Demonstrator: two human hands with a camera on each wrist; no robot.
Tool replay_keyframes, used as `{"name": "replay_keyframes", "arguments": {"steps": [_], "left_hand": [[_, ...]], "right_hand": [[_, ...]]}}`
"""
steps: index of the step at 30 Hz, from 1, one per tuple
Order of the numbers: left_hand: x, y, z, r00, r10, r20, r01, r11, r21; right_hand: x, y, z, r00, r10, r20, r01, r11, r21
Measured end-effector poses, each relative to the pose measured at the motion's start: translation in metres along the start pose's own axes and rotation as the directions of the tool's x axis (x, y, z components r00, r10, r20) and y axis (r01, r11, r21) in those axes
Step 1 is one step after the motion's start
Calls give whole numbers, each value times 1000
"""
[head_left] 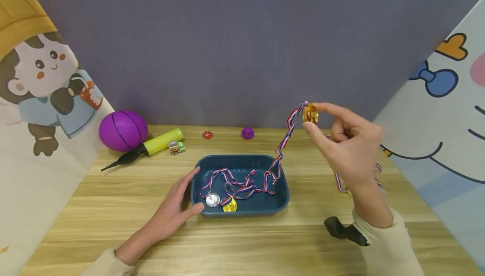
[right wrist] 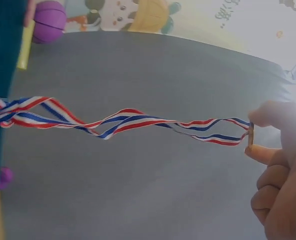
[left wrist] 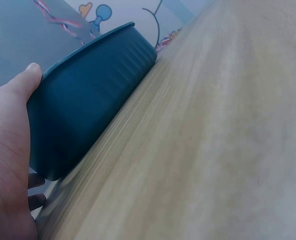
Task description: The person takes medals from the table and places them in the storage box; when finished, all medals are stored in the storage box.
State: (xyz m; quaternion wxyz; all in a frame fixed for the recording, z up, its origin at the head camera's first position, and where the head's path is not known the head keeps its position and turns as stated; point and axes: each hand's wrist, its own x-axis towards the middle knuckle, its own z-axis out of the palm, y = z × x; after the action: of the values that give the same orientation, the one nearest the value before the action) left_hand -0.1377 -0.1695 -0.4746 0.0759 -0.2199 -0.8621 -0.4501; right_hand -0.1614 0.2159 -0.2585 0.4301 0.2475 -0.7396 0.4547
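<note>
Gold medal [head_left: 310, 113] pinched aloft in the right hand [head_left: 350, 149], ribbon [head_left: 286, 135] trailing into the blue tray [head_left: 242, 213] steadied by the flat left hand [head_left: 172, 210]; two medals already inside.

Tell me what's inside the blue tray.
In the blue tray: a silver medal, a gold medal, tangled striped ribbons. Anything beneath the ribbons is hidden.

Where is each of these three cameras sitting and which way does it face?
Head: looks down at the table; both forearms show.
Left wrist: low, beside left hand touching the blue tray.
Right wrist: looks past right hand pinching the gold medal, along its ribbon.
Shared: tray, ribbon.
</note>
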Motion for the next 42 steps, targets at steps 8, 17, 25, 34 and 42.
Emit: {"name": "replay_keyframes", "arguments": {"steps": [8, 17, 25, 34, 42], "left_hand": [[0, 0, 0, 1000, 8, 1, -8, 1000, 2], [0, 0, 0, 1000, 2, -1, -2, 1000, -4], [0, 0, 0, 1000, -1, 1, 1, 1000, -8], [0, -2, 0, 1000, -3, 3, 3, 1000, -12], [0, -3, 1, 1000, 1, 3, -1, 1000, -9]], "right_hand": [[-37, 15, 18, 985, 40, 166, -22, 994, -108], [-68, 26, 34, 941, 128, 314, -61, 975, -215], [-94, 32, 46, 863, 204, 463, -70, 955, -289], [-114, 35, 64, 763, 283, 580, -91, 937, -337], [-124, 35, 82, 668, 301, 680, -33, 926, -376]]}}
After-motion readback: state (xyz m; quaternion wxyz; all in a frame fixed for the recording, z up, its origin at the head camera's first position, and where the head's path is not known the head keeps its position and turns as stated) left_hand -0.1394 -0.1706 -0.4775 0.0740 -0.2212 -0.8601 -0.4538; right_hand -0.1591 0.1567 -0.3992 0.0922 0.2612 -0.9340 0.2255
